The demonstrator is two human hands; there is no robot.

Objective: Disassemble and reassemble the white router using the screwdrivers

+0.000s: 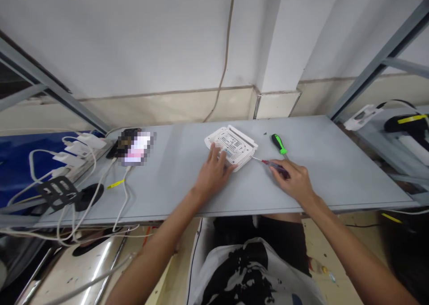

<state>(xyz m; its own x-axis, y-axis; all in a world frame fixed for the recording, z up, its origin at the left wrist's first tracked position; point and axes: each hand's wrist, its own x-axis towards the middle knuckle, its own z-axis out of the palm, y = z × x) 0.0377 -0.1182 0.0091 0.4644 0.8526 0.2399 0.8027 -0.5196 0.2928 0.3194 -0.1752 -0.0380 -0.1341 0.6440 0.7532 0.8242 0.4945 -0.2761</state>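
Observation:
A white router (231, 145) lies label side up on the table, with a long hinged antenna-like bar along its far right edge. My left hand (214, 173) holds it at its near left side, fingers on top and thumb by the near edge. In my right hand (295, 180) is a thin screwdriver (276, 167) with a dark red, see-through handle. Its metal tip meets the router's right corner; whether it is in a gap there I cannot tell. Beyond that hand lies a second screwdriver (278, 143) with a green and black handle, its shaft end partly hidden by my fingers.
The grey table (167, 175) runs left to right before the wall. Leftward are phones (137, 147), a power strip with white chargers (78, 150), loose white cables and a black stand (57, 192). Metal frames (382, 54) rise at both ends. A black-and-white handheld device (407, 126) sits far right.

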